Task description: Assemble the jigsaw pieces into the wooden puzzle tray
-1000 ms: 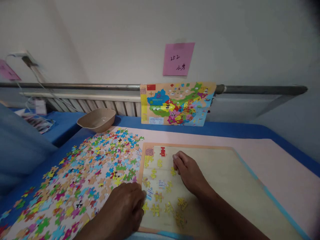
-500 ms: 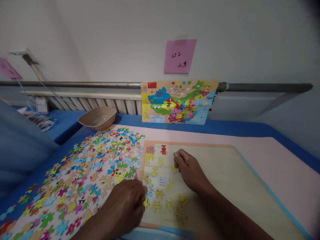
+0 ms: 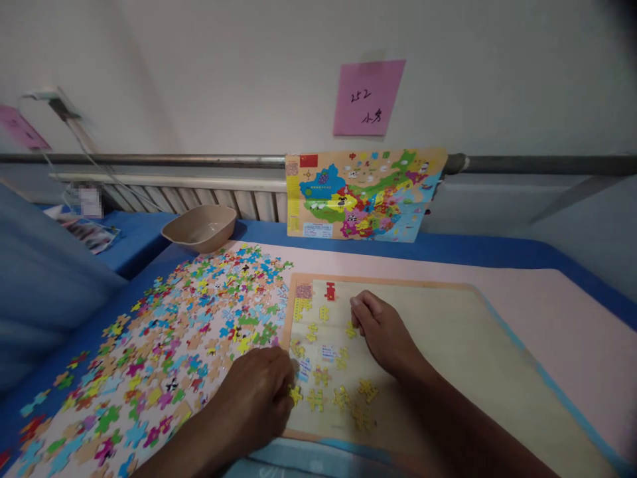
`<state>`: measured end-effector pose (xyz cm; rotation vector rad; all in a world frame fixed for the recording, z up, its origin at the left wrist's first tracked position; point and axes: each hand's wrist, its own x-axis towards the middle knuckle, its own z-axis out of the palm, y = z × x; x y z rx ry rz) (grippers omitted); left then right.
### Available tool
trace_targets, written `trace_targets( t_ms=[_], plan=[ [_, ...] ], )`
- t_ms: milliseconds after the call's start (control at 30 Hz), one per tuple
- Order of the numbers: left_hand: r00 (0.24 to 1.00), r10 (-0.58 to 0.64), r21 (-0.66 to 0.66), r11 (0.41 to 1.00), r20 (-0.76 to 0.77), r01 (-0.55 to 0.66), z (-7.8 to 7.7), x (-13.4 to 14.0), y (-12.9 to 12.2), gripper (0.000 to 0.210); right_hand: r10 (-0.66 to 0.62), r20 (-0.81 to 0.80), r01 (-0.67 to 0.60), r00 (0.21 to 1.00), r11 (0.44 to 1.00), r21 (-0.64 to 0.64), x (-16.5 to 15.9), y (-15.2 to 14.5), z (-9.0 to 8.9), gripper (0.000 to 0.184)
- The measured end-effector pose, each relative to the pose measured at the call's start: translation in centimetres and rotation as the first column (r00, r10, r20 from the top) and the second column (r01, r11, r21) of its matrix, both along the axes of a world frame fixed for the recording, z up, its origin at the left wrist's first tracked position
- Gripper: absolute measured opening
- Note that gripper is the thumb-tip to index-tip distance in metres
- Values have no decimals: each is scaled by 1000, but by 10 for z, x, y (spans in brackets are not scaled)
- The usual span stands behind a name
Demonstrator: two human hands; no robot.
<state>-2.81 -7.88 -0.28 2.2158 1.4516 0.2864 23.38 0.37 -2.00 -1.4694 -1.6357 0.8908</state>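
My left hand (image 3: 263,388) is curled over the left edge of the puzzle tray (image 3: 448,287), its fingers closed on a yellow puzzle piece (image 3: 295,396) that shows in part beside them. Over the tray's upper middle, my right hand (image 3: 381,328) is closed like a fist; whatever its fingers hold is hidden. Just left of that hand is a small yellow piece (image 3: 351,330). Several yellow pieces (image 3: 316,399) and a white piece with print (image 3: 328,353) lie apart on the tray. A red piece (image 3: 330,291) sits near its top edge.
Left of the tray spreads a large pile of mixed jigsaw pieces (image 3: 199,332). Behind it stands a beige bowl (image 3: 199,229). A colourful map sheet (image 3: 365,196) hangs from the metal rail (image 3: 223,160). A pink note (image 3: 368,99) is on the wall; a blue curtain (image 3: 44,292) hangs at left.
The view has shifted slightly, so everything sits a little further right and higher. Both hands stay at nearly the same places over the tray, still closed.
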Motion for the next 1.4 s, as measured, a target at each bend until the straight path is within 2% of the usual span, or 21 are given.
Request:
trace_targets(
  t_ms=[367,567,700,800,933,1033,1100,1233,1300,1400],
  plan=[
    [999,24,-60,998,23,-23,6,2,1,19,3,14,-3,1000,1000,-5,1,0,0,42],
    [994,51,-65,997,97,-45,5,2,0,22,4,12,-4,1000,1000,3,0,-1,2,41],
    [977,53,-78,996,206,-37,4,2,-1,19,5,12,-5,1000,1000,3,0,-1,3,40],
    [948,69,-135,991,310,-28,1,1,-2,18,5,11,-5,1000,1000,4,0,-1,3,40],
    [887,158,-273,961,434,-38,-2,0,-2,17,7,16,-7,1000,1000,3,0,0,2,40],
    [841,233,-376,926,487,-39,-5,-1,0,13,6,13,-6,1000,1000,4,0,0,1,41],
    [812,266,-396,917,519,-47,-8,-2,1,11,6,9,-6,1000,1000,7,-1,0,1,41],
    [721,374,-476,877,583,-70,-16,-1,2,8,4,34,-6,999,999,54,-2,-4,10,39],
    [686,436,-526,846,582,-90,-18,1,2,8,40,51,-45,998,994,98,-6,-9,17,36],
    [681,460,-498,853,570,-159,-16,3,4,7,193,59,-199,979,972,124,-17,-21,28,33]
  ],
)
